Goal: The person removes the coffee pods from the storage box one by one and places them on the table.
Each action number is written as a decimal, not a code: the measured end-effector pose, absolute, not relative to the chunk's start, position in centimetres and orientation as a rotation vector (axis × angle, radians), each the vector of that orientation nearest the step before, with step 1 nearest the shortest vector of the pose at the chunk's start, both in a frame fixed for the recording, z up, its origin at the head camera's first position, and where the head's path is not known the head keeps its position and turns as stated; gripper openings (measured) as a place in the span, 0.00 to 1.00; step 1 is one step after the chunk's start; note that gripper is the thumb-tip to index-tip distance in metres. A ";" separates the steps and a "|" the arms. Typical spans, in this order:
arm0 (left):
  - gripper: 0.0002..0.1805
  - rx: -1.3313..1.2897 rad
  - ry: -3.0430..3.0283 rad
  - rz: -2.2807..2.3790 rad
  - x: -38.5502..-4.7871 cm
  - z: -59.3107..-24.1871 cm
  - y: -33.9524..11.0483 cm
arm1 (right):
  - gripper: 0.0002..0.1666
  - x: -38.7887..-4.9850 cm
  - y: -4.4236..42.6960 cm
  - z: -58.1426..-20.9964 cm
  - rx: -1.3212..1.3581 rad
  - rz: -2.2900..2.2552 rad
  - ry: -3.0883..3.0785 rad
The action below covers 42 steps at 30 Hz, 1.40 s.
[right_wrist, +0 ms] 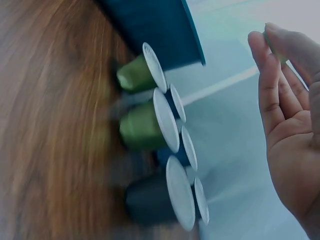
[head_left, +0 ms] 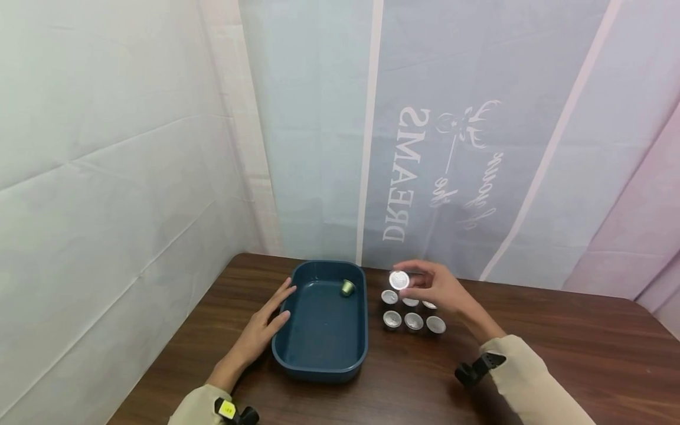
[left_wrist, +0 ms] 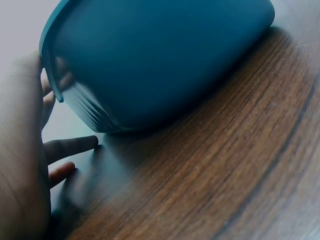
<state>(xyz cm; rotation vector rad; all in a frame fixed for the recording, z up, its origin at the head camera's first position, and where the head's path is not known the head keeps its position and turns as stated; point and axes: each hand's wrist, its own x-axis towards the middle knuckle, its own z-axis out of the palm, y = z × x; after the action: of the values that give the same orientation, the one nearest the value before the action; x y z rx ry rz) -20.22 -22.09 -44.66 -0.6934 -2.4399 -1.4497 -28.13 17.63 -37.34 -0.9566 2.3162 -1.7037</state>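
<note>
Between thumb and fingers, my right hand [head_left: 438, 288] pinches a coffee capsule [head_left: 399, 280], its silver lid facing the head camera. In the right wrist view only a sliver of its green side shows. Below that hand, several more coffee capsules [head_left: 414, 321] stand lid-up in two rows; the right wrist view shows green capsules [right_wrist: 142, 125] and a dark one [right_wrist: 152, 197]. My left hand [head_left: 260, 326] rests along the left rim of a blue rectangular bin [head_left: 320, 370], fingers fairly straight. Inside the bin, near its far right corner, lies one green capsule [head_left: 347, 288].
Everything stands on a dark wood table [head_left: 558, 342]. Right behind its far edge hangs a pale curtain [head_left: 319, 147] with printed lettering, and a white cloth [head_left: 106, 177] hangs along the left side.
</note>
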 end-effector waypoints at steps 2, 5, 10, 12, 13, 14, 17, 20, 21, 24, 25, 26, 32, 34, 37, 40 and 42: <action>0.27 -0.692 -2.440 -1.445 -20.3 -44.7 -22.1 | 0.31 -28.1 18.5 -37.7 -0.956 -1.727 2.322; 0.28 -0.691 -2.441 -1.442 -20.3 -44.7 -22.1 | 0.31 -28.2 20.0 -38.3 -0.956 -1.789 2.315; 0.28 -0.699 -2.439 -1.444 -20.3 -44.7 -22.0 | 0.32 -28.1 22.5 -39.1 -0.900 -1.894 2.329; 0.28 -0.698 -2.440 -1.443 -20.3 -44.7 -22.0 | 0.31 -28.1 23.3 -39.5 -0.861 -1.908 2.364; 0.28 -0.698 -2.440 -1.442 -20.4 -44.7 -22.0 | 0.31 -28.0 23.7 -39.7 -0.845 -1.915 2.378; 0.28 -0.697 -2.440 -1.440 -20.4 -44.7 -22.0 | 0.31 -28.0 24.0 -39.9 -0.825 -1.928 2.382; 0.28 -0.692 -2.439 -1.442 -20.4 -44.7 -22.1 | 0.32 -27.9 24.8 -40.4 -0.801 -1.980 2.361; 0.28 -0.689 -2.439 -1.442 -20.4 -44.7 -22.1 | 0.32 -27.9 25.5 -40.8 -0.811 -2.019 2.326; 0.28 -0.688 -2.438 -1.443 -20.4 -44.8 -22.2 | 0.32 -27.9 25.7 -41.0 -0.816 -2.020 2.327; 0.28 -0.683 -2.438 -1.440 -20.4 -44.8 -22.2 | 0.31 -27.9 26.5 -41.8 -0.824 -2.031 2.321; 0.28 -0.684 -2.440 -1.439 -20.4 -44.9 -22.2 | 0.30 -27.9 26.8 -42.1 -0.817 -2.035 2.316; 0.27 -0.686 -2.442 -1.438 -20.4 -44.9 -22.2 | 0.30 -27.8 27.0 -42.4 -0.816 -2.041 2.311; 0.27 -0.688 -2.449 -1.435 -20.2 -45.0 -22.1 | 0.30 -27.7 28.0 -44.0 -0.748 -2.076 2.304; 0.28 -0.685 -2.448 -1.437 -20.2 -45.0 -22.1 | 0.30 -27.7 28.1 -44.3 -0.717 -2.067 2.323; 0.28 -0.684 -2.448 -1.434 -20.1 -44.9 -22.1 | 0.30 -27.8 28.2 -44.6 -0.706 -2.043 2.337; 0.28 -0.679 -2.451 -1.433 -20.2 -44.8 -22.1 | 0.29 -27.9 28.3 -44.8 -0.701 -2.002 2.338; 0.28 -0.679 -2.450 -1.433 -20.2 -44.7 -22.1 | 0.29 -28.0 28.3 -44.8 -0.689 -1.966 2.347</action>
<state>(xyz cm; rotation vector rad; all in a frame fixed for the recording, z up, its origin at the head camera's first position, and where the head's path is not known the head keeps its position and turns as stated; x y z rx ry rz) -20.25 -22.12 -44.74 -0.6787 -2.4501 -1.4331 -28.03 28.34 -44.83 -0.6890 2.3466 -1.9658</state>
